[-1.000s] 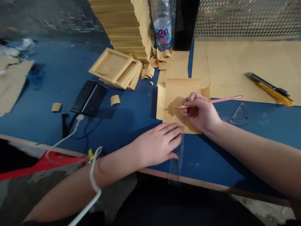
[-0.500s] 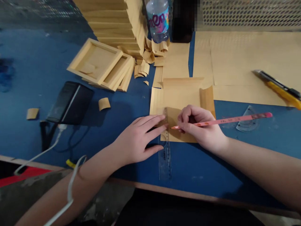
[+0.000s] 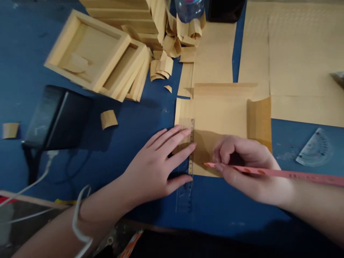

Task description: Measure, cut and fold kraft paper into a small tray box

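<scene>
Blue, matt and slightly scuffed, the worktop (image 3: 225, 204) fills the head view, which is drawn closer and tipped further down than half a second ago. The stack of wood at the back is now cropped, and only the base of the bottle (image 3: 189, 7) is seen.

A square sheet of brown kraft paper (image 3: 223, 114), its side flaps creased upward, lies flat in the middle, just in front of larger sheets (image 3: 303, 64) of the same paper. A clear plastic ruler (image 3: 185, 195) is laid upright across the sheet's left part, its lower end overhanging onto the blue surface. It is pinned by the left hand (image 3: 158, 165), whose grip is released, with the fingers spread flat on it as before.

A pink pencil (image 3: 282, 174) is pinched in the clenched grip of the right hand (image 3: 249, 172). Its tip is set just beside the ruler's edge and has been moved nearer the sheet's lower edge than earlier.

A translucent protractor (image 3: 314, 148) is seen to the right. To the left are shallow square wooden frames (image 3: 88, 50), curled paper offcuts (image 3: 109, 119) and a black slab-shaped device (image 3: 56, 118) with a white cable (image 3: 34, 181).
</scene>
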Action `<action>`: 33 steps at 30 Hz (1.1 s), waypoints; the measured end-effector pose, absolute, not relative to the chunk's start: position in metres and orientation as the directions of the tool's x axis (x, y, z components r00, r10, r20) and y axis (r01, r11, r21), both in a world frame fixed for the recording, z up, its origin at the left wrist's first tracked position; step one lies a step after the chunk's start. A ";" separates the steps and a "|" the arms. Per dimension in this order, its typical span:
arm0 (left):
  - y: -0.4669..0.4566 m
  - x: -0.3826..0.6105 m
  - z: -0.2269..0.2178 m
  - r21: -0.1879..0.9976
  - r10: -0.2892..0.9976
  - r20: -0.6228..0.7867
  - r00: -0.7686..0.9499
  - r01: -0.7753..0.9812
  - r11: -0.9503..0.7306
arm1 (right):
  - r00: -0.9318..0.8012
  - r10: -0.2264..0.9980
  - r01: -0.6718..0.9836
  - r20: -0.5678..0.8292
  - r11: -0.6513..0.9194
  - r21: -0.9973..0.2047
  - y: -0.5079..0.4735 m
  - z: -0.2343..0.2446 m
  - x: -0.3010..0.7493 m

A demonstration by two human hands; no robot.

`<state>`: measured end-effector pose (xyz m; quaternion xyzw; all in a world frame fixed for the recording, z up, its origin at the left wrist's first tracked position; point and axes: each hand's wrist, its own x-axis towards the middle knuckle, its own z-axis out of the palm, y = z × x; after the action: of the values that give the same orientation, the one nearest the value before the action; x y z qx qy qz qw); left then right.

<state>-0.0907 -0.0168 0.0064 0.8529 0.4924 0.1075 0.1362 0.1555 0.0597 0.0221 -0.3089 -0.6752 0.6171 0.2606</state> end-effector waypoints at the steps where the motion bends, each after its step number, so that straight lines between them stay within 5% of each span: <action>1: -0.017 -0.091 0.006 0.338 0.868 0.048 0.495 0.809 -0.481 | -0.686 0.727 0.120 -0.023 0.082 -0.989 0.059 0.023 0.155; 8: -0.018 -0.095 0.007 0.342 0.864 0.011 0.503 0.810 -0.476 | -0.738 0.670 0.163 0.087 0.302 -0.939 0.057 0.024 0.154; 33: -0.017 -0.094 0.009 0.352 0.862 0.006 0.507 0.806 -0.476 | -0.785 0.612 0.242 0.096 0.445 -0.862 0.051 0.021 0.149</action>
<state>-0.0944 -0.0167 0.0091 0.8543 0.4881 0.0913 0.1536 0.1493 0.0514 0.0214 -0.2586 -0.8256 0.4591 0.2017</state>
